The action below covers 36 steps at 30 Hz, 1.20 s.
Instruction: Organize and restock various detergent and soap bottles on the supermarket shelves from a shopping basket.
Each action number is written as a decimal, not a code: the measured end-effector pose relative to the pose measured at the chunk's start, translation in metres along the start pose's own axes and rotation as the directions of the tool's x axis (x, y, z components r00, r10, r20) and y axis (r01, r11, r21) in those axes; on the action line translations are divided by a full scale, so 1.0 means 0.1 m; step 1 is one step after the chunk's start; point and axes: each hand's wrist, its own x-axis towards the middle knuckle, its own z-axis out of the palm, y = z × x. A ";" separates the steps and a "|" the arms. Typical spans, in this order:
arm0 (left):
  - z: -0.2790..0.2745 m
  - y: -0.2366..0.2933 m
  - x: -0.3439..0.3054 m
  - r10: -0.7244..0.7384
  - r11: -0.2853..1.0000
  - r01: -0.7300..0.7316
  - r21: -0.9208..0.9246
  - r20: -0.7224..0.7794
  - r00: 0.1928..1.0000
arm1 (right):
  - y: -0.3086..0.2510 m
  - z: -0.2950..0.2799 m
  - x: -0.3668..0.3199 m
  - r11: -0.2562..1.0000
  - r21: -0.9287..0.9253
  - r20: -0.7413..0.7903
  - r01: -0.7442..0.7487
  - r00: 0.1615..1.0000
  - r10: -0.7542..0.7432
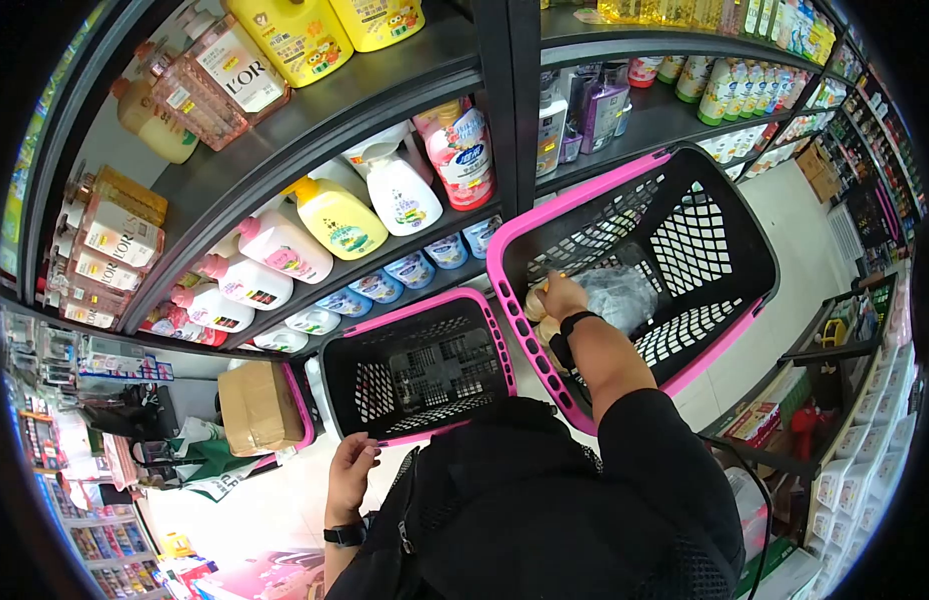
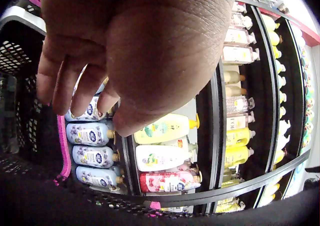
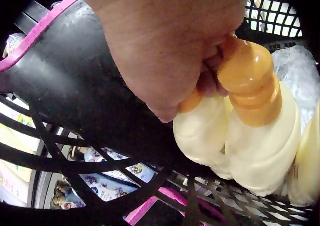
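Note:
My right hand [image 1: 562, 297] reaches into the large black basket [image 1: 755, 240] with the pink rim. In the right wrist view its fingers curl around the orange top of a cream bottle [image 3: 200, 136]. A second cream bottle with an orange top [image 3: 250, 80] stands against those fingers, and part of another pale bottle [image 3: 306, 161] shows at the right. Crumpled clear plastic [image 1: 625, 297] lies beside the bottles. My left hand [image 1: 351, 470] hangs with relaxed fingers near the rim of the second black basket [image 1: 415, 440] and holds nothing.
Shelves run along the far side, with a yellow bottle [image 1: 340, 218], a white bottle [image 1: 400, 190] and blue bottles [image 1: 412, 270]. A cardboard box [image 1: 260, 408] sits left of the second basket. White containers [image 1: 855, 470] are stacked at the right.

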 end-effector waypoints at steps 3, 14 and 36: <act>-0.02 -0.01 0.04 0.014 1.000 -0.014 0.010 0.009 1.000 | 0.05 0.03 0.00 1.000 0.008 -0.019 -0.006 1.000 0.006; -0.04 -0.02 0.25 0.068 0.996 -0.073 0.047 0.096 0.993 | 0.07 -0.68 -0.16 0.982 -0.086 -0.068 0.167 0.983 -0.173; 2.07 1.86 0.47 0.731 0.596 -0.787 -0.159 0.515 0.449 | -1.94 -4.40 -2.51 0.879 -0.127 -0.235 0.460 0.847 -0.477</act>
